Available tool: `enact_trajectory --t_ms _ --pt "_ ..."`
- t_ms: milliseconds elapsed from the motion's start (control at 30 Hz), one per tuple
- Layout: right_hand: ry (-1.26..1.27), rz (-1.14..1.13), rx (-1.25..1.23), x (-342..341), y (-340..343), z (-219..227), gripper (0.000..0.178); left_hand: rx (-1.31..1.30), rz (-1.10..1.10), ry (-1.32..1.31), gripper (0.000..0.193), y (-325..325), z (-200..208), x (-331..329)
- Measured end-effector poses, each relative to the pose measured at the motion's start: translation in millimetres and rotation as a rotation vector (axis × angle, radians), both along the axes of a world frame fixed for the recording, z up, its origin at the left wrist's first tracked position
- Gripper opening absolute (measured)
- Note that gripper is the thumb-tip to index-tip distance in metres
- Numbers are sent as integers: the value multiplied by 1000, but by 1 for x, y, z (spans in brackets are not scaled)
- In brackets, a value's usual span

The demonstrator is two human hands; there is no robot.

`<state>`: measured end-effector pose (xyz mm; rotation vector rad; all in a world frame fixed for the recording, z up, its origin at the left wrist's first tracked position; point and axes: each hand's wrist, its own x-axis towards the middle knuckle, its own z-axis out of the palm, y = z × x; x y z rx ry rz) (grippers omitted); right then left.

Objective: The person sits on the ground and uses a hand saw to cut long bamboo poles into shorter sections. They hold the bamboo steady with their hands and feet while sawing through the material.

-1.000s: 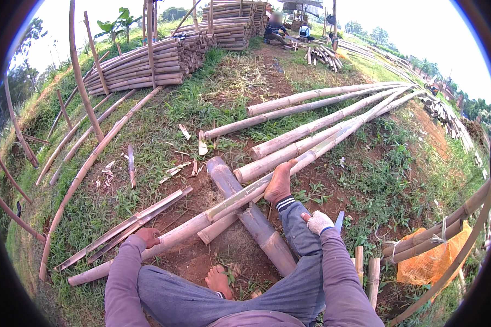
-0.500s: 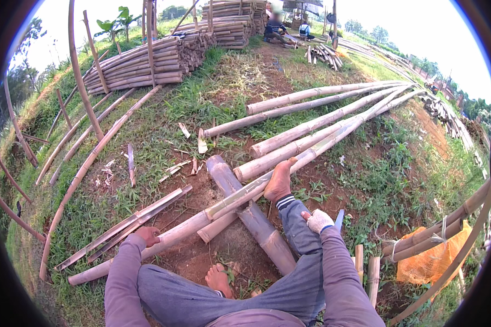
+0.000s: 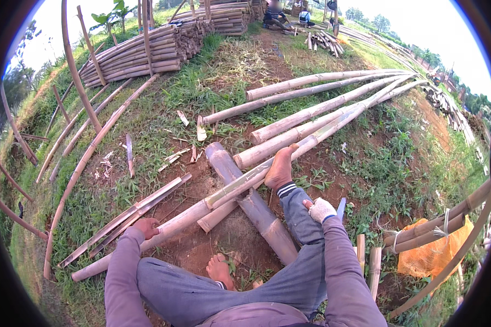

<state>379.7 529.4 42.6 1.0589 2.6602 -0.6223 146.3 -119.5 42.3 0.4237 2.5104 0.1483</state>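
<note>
My hands were well apart: the bare left hand (image 3: pixel 146 227) sat at the bamboo pole (image 3: pixel 237 187) lower left, its grip unclear, and the gloved right hand (image 3: pixel 320 210) curled near my knee, right of centre, its hold hidden. The pole slanted across the middle over a thick log (image 3: pixel 268 223), uncut as far as I saw; split lengths (image 3: pixel 142 207) lay lower left, whole poles (image 3: pixel 311 122) upper right

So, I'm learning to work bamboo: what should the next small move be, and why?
Probably shift the white-gloved right hand from the blue-grey trouser leg to the pale bamboo pole: the bare left hand is at it and the bare right foot against it, near the thick grey bamboo log it crosses.
</note>
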Motion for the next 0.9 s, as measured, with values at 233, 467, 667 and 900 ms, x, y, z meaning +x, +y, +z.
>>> enact_trajectory --t_ms 233,467,667,900 --pt "-18 4 -26 -5 -8 16 86 51 4 23 61 -18 -20 -9" --pt "14 2 9 -3 -6 11 84 63 23 -8 61 -17 -21 -10" --pt "-9 13 10 -5 -7 10 84 29 18 18 62 -19 -25 -10" --pt "-20 31 25 -5 -4 6 84 20 31 -4 63 -14 -20 -7"
